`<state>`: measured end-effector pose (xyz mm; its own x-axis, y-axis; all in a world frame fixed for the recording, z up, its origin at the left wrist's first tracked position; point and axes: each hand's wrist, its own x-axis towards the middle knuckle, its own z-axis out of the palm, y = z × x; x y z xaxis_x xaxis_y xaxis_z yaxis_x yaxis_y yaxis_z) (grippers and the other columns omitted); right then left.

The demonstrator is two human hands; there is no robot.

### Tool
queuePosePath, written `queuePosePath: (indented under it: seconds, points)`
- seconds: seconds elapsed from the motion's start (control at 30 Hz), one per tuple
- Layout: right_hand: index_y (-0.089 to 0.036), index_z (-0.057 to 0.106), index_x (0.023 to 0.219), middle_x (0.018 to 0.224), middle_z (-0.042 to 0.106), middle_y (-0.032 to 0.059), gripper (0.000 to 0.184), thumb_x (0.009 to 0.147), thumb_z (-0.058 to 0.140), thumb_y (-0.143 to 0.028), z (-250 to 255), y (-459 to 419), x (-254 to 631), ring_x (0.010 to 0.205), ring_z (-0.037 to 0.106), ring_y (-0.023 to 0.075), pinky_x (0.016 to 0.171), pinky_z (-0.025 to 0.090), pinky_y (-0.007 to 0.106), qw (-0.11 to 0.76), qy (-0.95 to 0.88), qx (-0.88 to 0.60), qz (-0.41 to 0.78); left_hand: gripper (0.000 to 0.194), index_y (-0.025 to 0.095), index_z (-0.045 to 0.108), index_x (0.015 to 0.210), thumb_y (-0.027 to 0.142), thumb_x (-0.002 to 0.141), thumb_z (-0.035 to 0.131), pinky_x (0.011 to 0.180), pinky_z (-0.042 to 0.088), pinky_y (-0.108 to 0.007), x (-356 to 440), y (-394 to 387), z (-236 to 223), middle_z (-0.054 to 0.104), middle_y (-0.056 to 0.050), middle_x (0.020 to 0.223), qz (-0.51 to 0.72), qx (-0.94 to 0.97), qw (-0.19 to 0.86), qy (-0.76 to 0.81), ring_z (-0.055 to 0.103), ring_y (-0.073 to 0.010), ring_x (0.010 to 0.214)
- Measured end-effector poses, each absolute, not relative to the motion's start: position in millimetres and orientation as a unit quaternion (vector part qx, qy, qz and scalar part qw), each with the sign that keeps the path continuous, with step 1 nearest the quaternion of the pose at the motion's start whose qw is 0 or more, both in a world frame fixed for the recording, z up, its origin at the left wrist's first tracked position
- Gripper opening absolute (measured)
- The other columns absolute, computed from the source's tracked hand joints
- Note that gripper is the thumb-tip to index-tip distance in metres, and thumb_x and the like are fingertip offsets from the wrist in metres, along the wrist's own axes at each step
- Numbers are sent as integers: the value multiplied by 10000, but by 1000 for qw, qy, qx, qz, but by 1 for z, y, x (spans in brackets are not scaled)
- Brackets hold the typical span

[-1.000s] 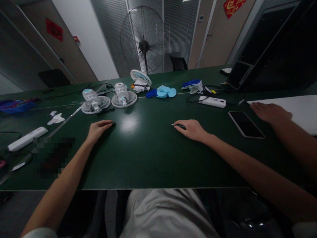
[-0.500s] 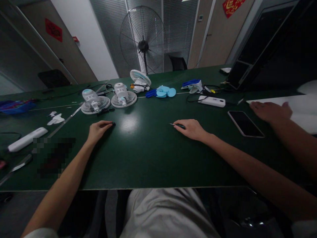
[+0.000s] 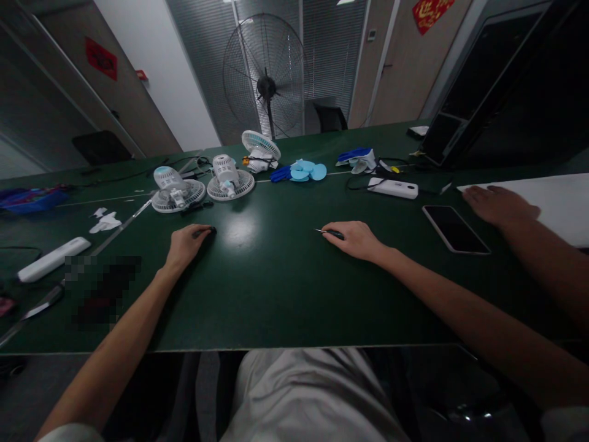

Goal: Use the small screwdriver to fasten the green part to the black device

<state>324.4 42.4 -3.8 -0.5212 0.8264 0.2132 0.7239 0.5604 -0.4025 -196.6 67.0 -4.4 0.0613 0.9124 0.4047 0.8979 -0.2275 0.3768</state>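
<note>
Slightly turned since the earlier frame is the left hand (image 3: 184, 244), so that more of the small dark object (image 3: 212, 230) is exposed; the right hand (image 3: 353, 238) appears unmoved. As seen from the seat, the dark object is pinched in the left fingertips at eleven o'clock; what it is cannot be told. At one o'clock a slim tool (image 3: 335, 234) is gripped in the right hand, its thin metal shaft pointed toward nine. By its look, the tool should be light and stiff, fragile at most near the tip, and best held by the dark handle, which may be smooth.

Glossy and dark green, the surface (image 3: 276, 294) is edged at eleven o'clock by two face-down small fans (image 3: 230, 187), with light-blue discs (image 3: 301, 172) laid near twelve. At two o'clock a phone (image 3: 456, 229) is set, and beyond it a white sheet (image 3: 565, 209) is touched by another person's hand (image 3: 501, 205). Behind, a dim room is seen, with a large caged fan (image 3: 265, 86) stood at twelve before blinds (image 3: 326, 67).
</note>
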Motion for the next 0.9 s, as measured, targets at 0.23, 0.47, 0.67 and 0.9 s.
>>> queuePosePath:
  seconds: [0.23,0.47,0.67,0.9]
  points:
    - [-256,667,1296,1194,743,49,388,1048,476,-484,-5,41,323,1000,703,241,818,533,371,204,-874,-426,115,339,229,750,1153,463,955,606,890,550,-369,-114,52,10,758,-71,1136,262,795,104,537,707,-243,954]
    - [-247,698,1237,1162,759,32,306,1027,544,-407,0,26,315,984,718,214,859,534,347,229,-903,-338,136,246,245,698,1192,349,989,605,910,530,-340,1,20,9,725,-40,1148,249,870,221,364,675,-202,1022]
    - [-230,723,1196,1057,778,21,277,1018,556,-363,7,14,304,866,724,177,757,509,296,221,-914,-304,152,234,240,649,1184,295,956,654,904,524,-356,17,10,-5,694,-39,1113,248,864,244,363,656,-206,1020]
    - [-228,723,1198,1052,777,23,282,1020,555,-368,7,12,300,847,716,170,754,501,293,215,-916,-304,147,264,242,659,1210,292,951,665,959,496,-387,14,9,-4,679,-50,1154,253,872,224,354,622,-221,1073]
